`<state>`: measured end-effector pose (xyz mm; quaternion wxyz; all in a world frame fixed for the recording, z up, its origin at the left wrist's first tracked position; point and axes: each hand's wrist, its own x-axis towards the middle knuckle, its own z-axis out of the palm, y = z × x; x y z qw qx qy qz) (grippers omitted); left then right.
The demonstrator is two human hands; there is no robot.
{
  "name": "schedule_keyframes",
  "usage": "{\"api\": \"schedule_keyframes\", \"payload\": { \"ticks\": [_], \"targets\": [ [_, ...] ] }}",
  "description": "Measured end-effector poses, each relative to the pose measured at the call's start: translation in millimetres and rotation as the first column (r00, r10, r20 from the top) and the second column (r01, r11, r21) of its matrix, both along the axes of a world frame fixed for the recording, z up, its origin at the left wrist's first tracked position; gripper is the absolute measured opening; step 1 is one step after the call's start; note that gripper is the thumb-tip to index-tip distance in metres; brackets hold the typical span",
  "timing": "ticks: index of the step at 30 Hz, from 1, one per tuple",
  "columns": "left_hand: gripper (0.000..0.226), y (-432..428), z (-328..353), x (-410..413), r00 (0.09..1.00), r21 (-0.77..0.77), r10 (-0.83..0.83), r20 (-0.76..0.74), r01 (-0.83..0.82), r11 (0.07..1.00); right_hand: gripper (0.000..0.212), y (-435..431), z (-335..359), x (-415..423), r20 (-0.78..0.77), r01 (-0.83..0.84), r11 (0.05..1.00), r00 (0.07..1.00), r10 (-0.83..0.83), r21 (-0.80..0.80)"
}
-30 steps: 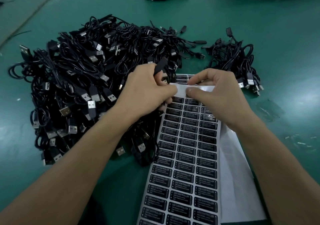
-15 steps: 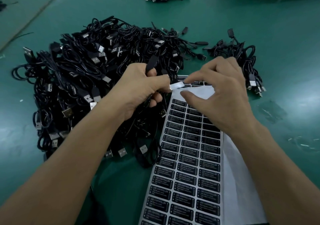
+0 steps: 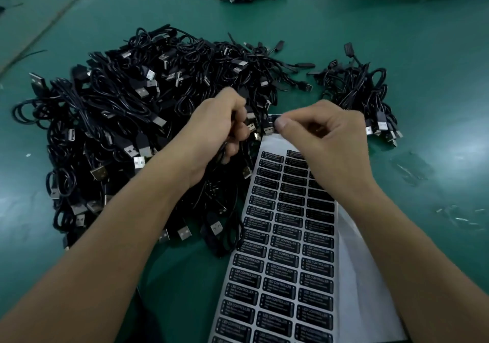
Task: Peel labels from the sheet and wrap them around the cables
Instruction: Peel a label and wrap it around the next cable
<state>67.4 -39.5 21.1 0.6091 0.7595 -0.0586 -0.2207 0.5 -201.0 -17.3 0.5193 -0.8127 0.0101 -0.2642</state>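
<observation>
label meets cable just above the sheet

left hand is busy, fingers curled tight round a black cable, plugs poking out toward the right hand. over there the fingers are narrow, thumb and forefinger pinching a small dark label right beside those plugs. label sheet lies just below both sets of fingers on the green worktop, big cable heap to their left, smaller bunch to their right.

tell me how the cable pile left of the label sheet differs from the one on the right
The left pile is far larger and more spread than the right pile. The left pile runs alongside the label sheet; the right pile lies past the sheet's far right corner. Both are tangled black USB cables on the green table.
</observation>
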Motion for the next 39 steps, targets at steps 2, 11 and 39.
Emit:
{"api": "schedule_keyframes", "payload": {
  "ticks": [2, 11, 39],
  "targets": [
    [0.030, -0.3, 0.2, -0.7, 1.000, -0.025, -0.006, 0.010, 0.006, 1.000, 0.015, -1.1, 6.0, 1.8, -0.058, -0.044, 0.953, 0.996, 0.064, 0.301],
    [0.026, -3.7, -3.4, -8.6, 0.980, -0.050, -0.131, 0.151, 0.139, 0.989, 0.012, 2.7, 12.4, 3.1, -0.134, -0.059, 0.595, 0.952, 0.275, 0.801],
    [0.005, -6.2, -12.9, -11.7, 0.995, -0.230, -0.093, -0.026, 0.084, 0.969, 0.006, 2.3, 7.0, 4.9, -0.176, -0.036, 0.686, 0.955, 0.237, 0.727]
  ]
}}
